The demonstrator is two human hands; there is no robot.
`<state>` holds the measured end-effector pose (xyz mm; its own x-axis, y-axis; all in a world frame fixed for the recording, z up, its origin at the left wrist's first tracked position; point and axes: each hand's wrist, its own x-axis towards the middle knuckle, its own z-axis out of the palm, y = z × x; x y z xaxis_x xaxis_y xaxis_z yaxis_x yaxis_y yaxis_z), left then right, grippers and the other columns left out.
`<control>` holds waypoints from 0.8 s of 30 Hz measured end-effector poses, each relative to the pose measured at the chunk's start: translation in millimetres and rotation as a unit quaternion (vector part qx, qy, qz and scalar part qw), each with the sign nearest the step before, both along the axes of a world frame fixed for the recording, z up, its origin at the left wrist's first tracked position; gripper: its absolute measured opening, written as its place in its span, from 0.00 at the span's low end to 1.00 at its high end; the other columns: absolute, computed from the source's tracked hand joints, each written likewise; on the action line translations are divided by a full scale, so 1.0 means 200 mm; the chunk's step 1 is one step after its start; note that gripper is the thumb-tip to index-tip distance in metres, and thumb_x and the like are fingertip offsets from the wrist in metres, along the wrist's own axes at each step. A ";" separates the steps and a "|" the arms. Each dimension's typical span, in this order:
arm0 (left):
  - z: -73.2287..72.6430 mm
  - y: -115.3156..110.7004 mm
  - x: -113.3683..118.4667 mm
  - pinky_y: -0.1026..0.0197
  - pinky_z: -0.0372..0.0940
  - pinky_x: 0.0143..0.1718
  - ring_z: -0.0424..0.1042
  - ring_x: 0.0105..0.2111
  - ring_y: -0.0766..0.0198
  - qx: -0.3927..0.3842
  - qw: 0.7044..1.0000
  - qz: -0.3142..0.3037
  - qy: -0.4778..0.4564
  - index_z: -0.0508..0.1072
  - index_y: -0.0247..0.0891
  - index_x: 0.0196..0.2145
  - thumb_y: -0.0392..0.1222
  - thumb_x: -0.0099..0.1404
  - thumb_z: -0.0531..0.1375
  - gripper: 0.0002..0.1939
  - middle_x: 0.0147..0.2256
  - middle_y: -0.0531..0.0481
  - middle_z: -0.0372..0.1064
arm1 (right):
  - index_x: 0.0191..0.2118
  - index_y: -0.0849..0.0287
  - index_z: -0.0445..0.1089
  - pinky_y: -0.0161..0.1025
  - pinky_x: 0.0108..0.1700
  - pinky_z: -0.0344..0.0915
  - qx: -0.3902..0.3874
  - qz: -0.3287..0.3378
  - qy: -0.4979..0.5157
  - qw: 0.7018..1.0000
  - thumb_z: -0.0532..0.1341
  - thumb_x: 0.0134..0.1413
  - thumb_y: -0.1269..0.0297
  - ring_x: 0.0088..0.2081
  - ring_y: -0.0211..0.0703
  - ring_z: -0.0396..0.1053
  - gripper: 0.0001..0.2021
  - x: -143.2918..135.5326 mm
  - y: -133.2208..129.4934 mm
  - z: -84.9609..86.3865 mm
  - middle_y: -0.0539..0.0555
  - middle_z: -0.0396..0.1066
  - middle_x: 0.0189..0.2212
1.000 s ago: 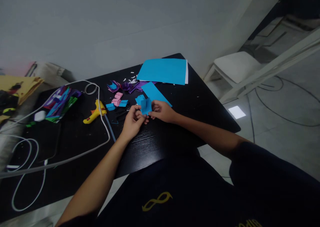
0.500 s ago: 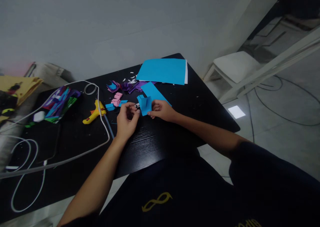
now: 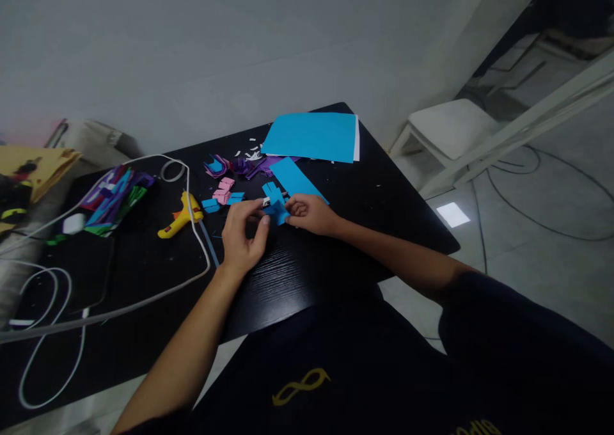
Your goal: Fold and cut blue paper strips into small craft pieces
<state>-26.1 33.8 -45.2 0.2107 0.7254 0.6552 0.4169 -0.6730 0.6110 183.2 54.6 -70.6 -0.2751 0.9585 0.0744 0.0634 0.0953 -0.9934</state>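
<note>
Blue folded paper piece (image 3: 277,208) sits low over the black desk (image 3: 307,275) near its middle, pinched at its right edge by the fingertips of the right hand (image 3: 309,213). The left hand (image 3: 244,233) lies just at 9 o'clock of the piece, its fingers loosely curled and its thumb and forefinger tips close to the paper; whether they actually touch it I cannot tell. At 12 o'clock of the piece lies a blue paper strip (image 3: 297,178), and further on at 12 o'clock a large blue sheet (image 3: 311,136) rests on a white one near the far edge of the desk. At 10 o'clock of the hands lie small pink pieces (image 3: 224,190), small blue pieces (image 3: 211,205) and purple paper scraps (image 3: 240,165). A yellow glue gun (image 3: 180,216) lies at 9 o'clock, crossed by a white cable (image 3: 196,230) that loops over the left part of the desk. A pile of coloured paper strips (image 3: 115,199) lies further out at 9 o'clock. A white chair (image 3: 451,128) stands beyond the desk at 2 o'clock.
</note>
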 end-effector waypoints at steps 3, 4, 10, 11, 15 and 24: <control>0.03 -0.01 0.01 0.54 0.71 0.42 0.73 0.41 0.58 0.073 0.997 -0.008 0.035 0.74 0.46 0.54 0.34 0.67 0.63 0.18 0.45 0.46 0.71 | 0.36 0.61 0.71 0.35 0.31 0.70 -0.014 0.003 -0.001 1.000 0.69 0.43 0.64 0.27 0.36 0.69 0.13 0.00 0.00 0.01 0.47 0.69 0.25; 0.04 -0.01 0.01 0.54 0.71 0.44 0.73 0.43 0.58 0.089 0.995 -0.006 0.050 0.74 0.46 0.54 0.32 0.67 0.62 0.19 0.46 0.45 0.70 | 0.36 0.61 0.71 0.35 0.31 0.70 -0.018 0.004 -0.001 1.000 0.69 0.43 0.64 0.27 0.36 0.69 0.13 0.00 0.00 0.01 0.47 0.69 0.25; 0.04 -0.01 0.01 0.57 0.71 0.40 0.73 0.45 0.57 0.095 0.991 0.018 0.094 0.74 0.41 0.49 0.33 0.69 0.61 0.12 0.48 0.43 0.70 | 0.35 0.60 0.71 0.35 0.31 0.70 -0.019 -0.003 -0.012 1.000 0.69 0.43 0.64 0.28 0.36 0.70 0.12 0.00 0.00 0.00 0.47 0.69 0.25; 0.04 -0.01 0.01 0.57 0.70 0.39 0.73 0.44 0.58 0.092 0.991 0.027 0.095 0.74 0.40 0.47 0.35 0.68 0.61 0.10 0.47 0.43 0.70 | 0.35 0.60 0.71 0.35 0.31 0.70 -0.017 -0.004 -0.015 1.000 0.69 0.43 0.64 0.28 0.36 0.70 0.12 0.00 0.00 0.00 0.47 0.69 0.26; 0.03 0.00 0.01 0.56 0.69 0.40 0.72 0.40 0.59 0.084 0.991 0.052 0.092 0.69 0.39 0.39 0.37 0.66 0.64 0.07 0.44 0.44 0.72 | 0.36 0.61 0.72 0.35 0.32 0.71 -0.007 -0.007 -0.020 1.000 0.69 0.43 0.64 0.28 0.37 0.71 0.12 0.00 0.00 -0.01 0.48 0.70 0.27; -0.02 0.01 0.03 0.56 0.68 0.44 0.74 0.43 0.58 -0.024 0.997 0.074 0.010 0.60 0.42 0.37 0.37 0.64 0.62 0.12 0.42 0.45 0.72 | 0.37 0.60 0.71 0.37 0.33 0.74 -0.022 0.002 0.000 1.000 0.69 0.45 0.67 0.27 0.38 0.75 0.11 -0.01 0.00 -0.01 0.49 0.73 0.26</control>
<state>-20.9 36.8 -48.3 0.1112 0.7804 0.6153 0.5222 -0.5727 0.6319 181.3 55.1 -72.9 -0.2797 0.9596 0.0319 0.0640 0.0518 -0.9966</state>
